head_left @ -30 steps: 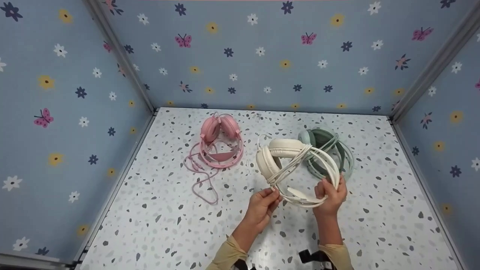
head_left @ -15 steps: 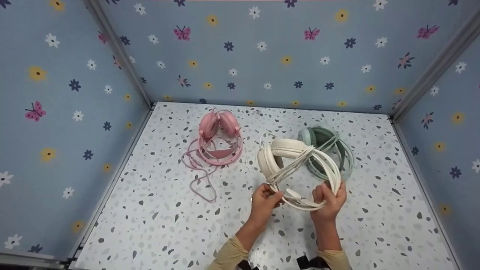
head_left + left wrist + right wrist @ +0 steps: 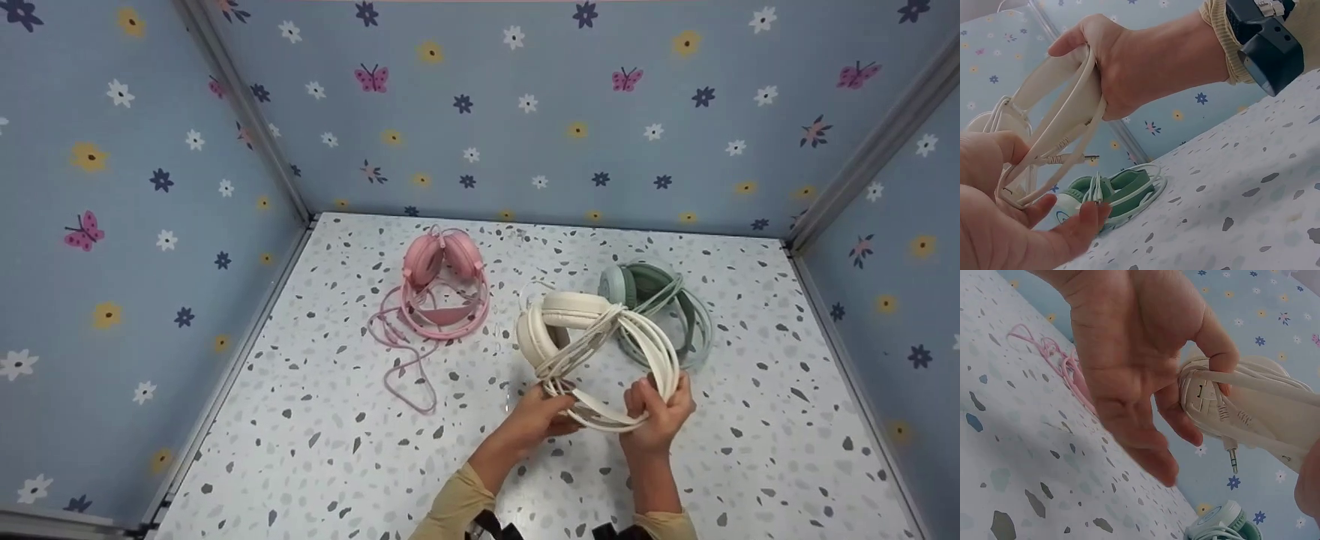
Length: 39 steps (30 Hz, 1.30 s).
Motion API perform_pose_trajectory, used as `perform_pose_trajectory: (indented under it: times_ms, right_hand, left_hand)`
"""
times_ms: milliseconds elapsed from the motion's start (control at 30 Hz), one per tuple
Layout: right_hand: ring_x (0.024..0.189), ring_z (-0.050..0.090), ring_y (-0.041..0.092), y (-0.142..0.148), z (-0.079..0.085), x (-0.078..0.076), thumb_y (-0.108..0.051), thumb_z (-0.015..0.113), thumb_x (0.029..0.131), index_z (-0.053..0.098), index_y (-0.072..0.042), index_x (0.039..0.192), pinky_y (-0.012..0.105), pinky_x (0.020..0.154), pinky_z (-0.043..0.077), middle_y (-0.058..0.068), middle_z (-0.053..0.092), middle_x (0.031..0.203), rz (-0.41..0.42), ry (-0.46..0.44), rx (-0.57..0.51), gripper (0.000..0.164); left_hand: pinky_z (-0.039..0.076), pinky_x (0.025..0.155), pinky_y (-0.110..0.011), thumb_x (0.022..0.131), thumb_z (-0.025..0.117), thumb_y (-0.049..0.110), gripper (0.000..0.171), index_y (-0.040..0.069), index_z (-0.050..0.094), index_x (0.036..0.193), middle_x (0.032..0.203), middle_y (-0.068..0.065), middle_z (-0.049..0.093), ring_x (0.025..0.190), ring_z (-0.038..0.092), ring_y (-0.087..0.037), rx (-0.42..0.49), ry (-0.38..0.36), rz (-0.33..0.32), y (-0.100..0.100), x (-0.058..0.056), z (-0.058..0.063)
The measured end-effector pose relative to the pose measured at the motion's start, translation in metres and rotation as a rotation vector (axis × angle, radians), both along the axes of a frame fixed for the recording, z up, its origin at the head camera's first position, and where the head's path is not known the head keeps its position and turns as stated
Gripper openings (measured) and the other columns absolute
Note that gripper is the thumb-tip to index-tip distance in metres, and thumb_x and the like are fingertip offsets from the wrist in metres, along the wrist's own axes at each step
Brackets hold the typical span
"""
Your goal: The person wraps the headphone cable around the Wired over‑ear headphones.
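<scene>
Cream over-ear headphones (image 3: pixel 576 309) are held up over the table, tilted, their cable (image 3: pixel 581 345) wound across the ear cups and along the headband. My right hand (image 3: pixel 658 416) grips the headband's right side. At the lower left, my left hand (image 3: pixel 536 416) pinches the cable strands against the headband between thumb and index finger; its other fingers extend loosely in the right wrist view. A metal audio plug (image 3: pixel 1233 461) sticks out free beside the pinch. Part of the headband is hidden behind the right hand in the left wrist view.
Green headphones (image 3: pixel 619 285) with a wrapped cable lie just behind the cream pair. Pink headphones (image 3: pixel 446 315) lie at the back left, their cable (image 3: pixel 409 364) trailing loose toward the front. Flowered panels (image 3: pixel 525 112) wall in the speckled table (image 3: pixel 337 450).
The cream headphones and both hands have come slightly lower and nearer to me. My left hand has moved a little right and shifted its hold on the cable. The other headphones stay put.
</scene>
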State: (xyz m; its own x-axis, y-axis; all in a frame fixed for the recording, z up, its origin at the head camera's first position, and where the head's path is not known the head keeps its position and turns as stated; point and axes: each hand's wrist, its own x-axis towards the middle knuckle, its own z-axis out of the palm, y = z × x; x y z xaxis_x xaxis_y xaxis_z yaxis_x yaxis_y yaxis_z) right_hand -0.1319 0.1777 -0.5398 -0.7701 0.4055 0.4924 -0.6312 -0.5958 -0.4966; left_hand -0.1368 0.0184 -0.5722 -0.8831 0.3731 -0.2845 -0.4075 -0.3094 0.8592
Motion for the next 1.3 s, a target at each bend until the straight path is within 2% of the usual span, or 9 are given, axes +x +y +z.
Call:
perform_pose_trajectory:
  times_ms: [133,300,367,433,500,667,767,1067,1300]
  right_hand:
    - [0.04,0.018,0.018,0.0,-0.006,-0.001,0.022,0.043,0.086,0.036,0.001,0.085,0.028,0.036,0.016,0.005,0.029,0.056,-0.067,-0.08,0.051,0.022]
    - [0.041,0.039,0.017,-0.002,-0.016,-0.002,0.019,0.048,0.087,0.031,0.015,0.088,0.025,0.039,0.035,0.007,0.039,0.06,-0.19,-0.276,0.203,0.017]
    - [0.048,0.05,0.017,-0.001,-0.019,-0.002,0.015,0.052,0.089,0.032,0.019,0.092,0.023,0.046,0.044,0.011,0.045,0.065,-0.243,-0.382,0.309,0.021]
    - [0.06,0.056,0.016,0.001,-0.021,-0.002,0.008,0.058,0.091,0.04,0.015,0.098,0.023,0.057,0.048,0.013,0.051,0.076,-0.271,-0.497,0.437,0.019]
    - [0.075,0.058,0.017,0.003,-0.023,-0.003,-0.001,0.06,0.094,0.044,0.009,0.109,0.022,0.066,0.048,0.016,0.054,0.089,-0.249,-0.589,0.548,0.024]
    - [0.114,0.047,0.024,0.011,-0.022,-0.009,-0.021,0.057,0.099,0.029,-0.001,0.142,0.02,0.083,0.043,0.02,0.042,0.131,-0.127,-0.721,0.701,0.055]
    - [0.12,0.044,0.028,0.018,-0.024,-0.01,-0.024,0.054,0.101,0.02,0.0,0.148,0.018,0.084,0.042,0.02,0.036,0.14,-0.128,-0.787,0.744,0.063]
    - [0.088,0.062,0.02,0.03,-0.035,-0.006,-0.017,0.053,0.101,0.039,0.004,0.132,0.03,0.073,0.051,0.018,0.056,0.113,-0.134,-0.989,0.796,0.041]
    - [0.073,0.064,0.022,0.026,-0.037,-0.003,-0.014,0.053,0.1,0.048,0.003,0.12,0.031,0.065,0.051,0.016,0.065,0.091,-0.04,-1.04,0.798,0.027]
  left_hand:
    - [0.057,0.069,-0.036,0.088,0.056,0.005,0.019,-0.002,0.056,0.106,0.09,-0.019,0.069,0.072,0.07,-0.024,-0.018,0.029,0.042,0.004,-0.002,-0.002]
    - [0.054,0.064,-0.03,0.088,0.053,0.002,0.013,-0.002,0.056,0.1,0.082,-0.009,0.066,0.068,0.064,-0.016,-0.172,0.155,0.105,-0.002,-0.006,0.0]
    - [0.055,0.064,-0.032,0.089,0.052,0.002,0.013,-0.002,0.055,0.101,0.082,-0.009,0.066,0.068,0.064,-0.016,-0.196,0.171,0.114,-0.006,-0.01,0.001]
    - [0.057,0.067,-0.036,0.091,0.051,0.004,0.014,-0.003,0.055,0.104,0.084,-0.012,0.068,0.072,0.068,-0.02,-0.197,0.165,0.123,-0.01,-0.017,0.002]
    - [0.057,0.068,-0.037,0.093,0.052,0.006,0.016,-0.004,0.057,0.105,0.084,-0.014,0.069,0.074,0.07,-0.023,-0.206,0.169,0.139,-0.013,-0.026,0.004]
    - [0.057,0.067,-0.035,0.093,0.054,0.009,0.019,-0.004,0.062,0.104,0.084,-0.014,0.069,0.077,0.071,-0.027,-0.242,0.16,0.164,-0.024,-0.055,0.005]
    - [0.057,0.066,-0.033,0.094,0.054,0.009,0.02,-0.005,0.063,0.106,0.084,-0.015,0.069,0.076,0.071,-0.025,-0.264,0.135,0.166,-0.031,-0.074,0.003]
    - [0.056,0.072,-0.038,0.093,0.051,0.008,0.026,-0.011,0.061,0.108,0.099,-0.029,0.064,0.082,0.069,-0.03,-0.383,0.101,0.18,-0.046,-0.137,-0.003]
    - [0.056,0.073,-0.038,0.095,0.051,0.009,0.022,-0.005,0.06,0.108,0.093,-0.019,0.065,0.07,0.066,-0.02,-0.462,0.097,0.208,-0.039,-0.182,-0.014]
